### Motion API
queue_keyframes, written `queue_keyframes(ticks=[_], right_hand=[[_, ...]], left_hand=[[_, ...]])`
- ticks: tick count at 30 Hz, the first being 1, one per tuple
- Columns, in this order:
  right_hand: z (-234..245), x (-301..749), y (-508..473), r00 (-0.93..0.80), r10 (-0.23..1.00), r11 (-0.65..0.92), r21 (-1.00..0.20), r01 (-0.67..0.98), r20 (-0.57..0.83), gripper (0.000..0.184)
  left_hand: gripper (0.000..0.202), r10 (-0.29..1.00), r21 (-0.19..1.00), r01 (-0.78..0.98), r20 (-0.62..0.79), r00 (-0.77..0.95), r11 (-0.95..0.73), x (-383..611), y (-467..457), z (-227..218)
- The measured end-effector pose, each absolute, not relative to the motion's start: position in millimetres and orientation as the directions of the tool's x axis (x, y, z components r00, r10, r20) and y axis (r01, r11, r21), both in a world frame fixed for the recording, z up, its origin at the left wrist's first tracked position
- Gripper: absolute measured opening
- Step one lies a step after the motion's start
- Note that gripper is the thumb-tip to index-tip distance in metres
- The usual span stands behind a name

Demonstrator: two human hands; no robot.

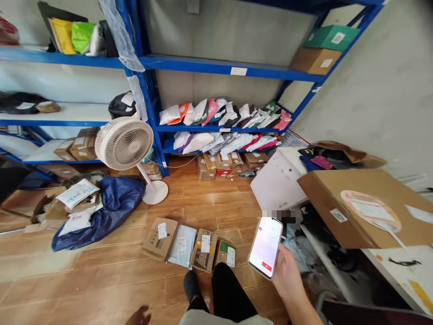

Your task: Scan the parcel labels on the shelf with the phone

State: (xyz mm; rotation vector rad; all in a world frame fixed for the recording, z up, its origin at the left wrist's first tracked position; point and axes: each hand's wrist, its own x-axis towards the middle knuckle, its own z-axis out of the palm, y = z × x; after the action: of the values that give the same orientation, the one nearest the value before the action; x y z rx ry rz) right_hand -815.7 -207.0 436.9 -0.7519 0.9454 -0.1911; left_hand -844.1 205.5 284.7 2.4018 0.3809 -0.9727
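My right hand (286,271) is wrapped round a smartphone (265,246), with its lit screen facing up at me and a red button low on it. My left hand is out of view; a dark hand-shaped shadow falls on the floor at the bottom edge. In front of my feet several parcels lie in a row: a brown carton (159,239), a pale grey mailer bag (182,245), a printed brown box (204,250) and a green-and-brown package (226,253). Each carries a white label. The phone is held above the floor to the right of this row.
A white standing fan (126,142) stands at left beside a blue sack (115,212) with parcels. Blue shelving (203,63) holds rows of mailer bags. Small boxes (206,167) sit beneath it. At right are a white box (277,178) and a large carton (365,203) on a table.
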Motion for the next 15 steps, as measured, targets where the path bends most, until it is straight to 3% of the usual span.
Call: queue_keyframes(ticks=[2, 5, 7, 9, 13, 15], right_hand=[[436, -830, -207, 0.56, -0.495, 0.727, -0.669, -0.152, -0.665, 0.052], [432, -849, -204, 0.524, -0.515, 0.731, -0.667, -0.144, -0.678, 0.058], [429, -858, -202, 0.513, -0.499, 0.746, -0.648, -0.156, -0.698, 0.064], [427, -862, -200, 0.531, -0.472, 0.752, -0.635, -0.174, -0.704, 0.066], [422, -858, -202, 0.64, -0.42, 0.731, -0.658, -0.181, -0.644, 0.053], [417, -854, -207, 0.689, -0.388, 0.727, -0.662, -0.18, -0.613, 0.048]], left_hand=[[0.02, -0.04, 0.433, 0.401, -0.717, 0.696, -0.807, -819, 183, 282], [0.038, -0.231, 0.6, 0.336, -0.673, 0.703, -0.726, -779, 127, 289], [0.051, -0.359, 0.693, 0.324, -0.648, 0.672, -0.644, -761, 82, 305], [0.052, -0.513, 0.779, 0.353, -0.613, 0.601, -0.518, -755, 36, 326], [0.073, -0.722, 0.749, 0.582, -0.588, 0.365, -0.316, -768, -44, 366], [0.073, -0.776, 0.678, 0.719, -0.532, 0.338, -0.152, -777, -73, 381]])
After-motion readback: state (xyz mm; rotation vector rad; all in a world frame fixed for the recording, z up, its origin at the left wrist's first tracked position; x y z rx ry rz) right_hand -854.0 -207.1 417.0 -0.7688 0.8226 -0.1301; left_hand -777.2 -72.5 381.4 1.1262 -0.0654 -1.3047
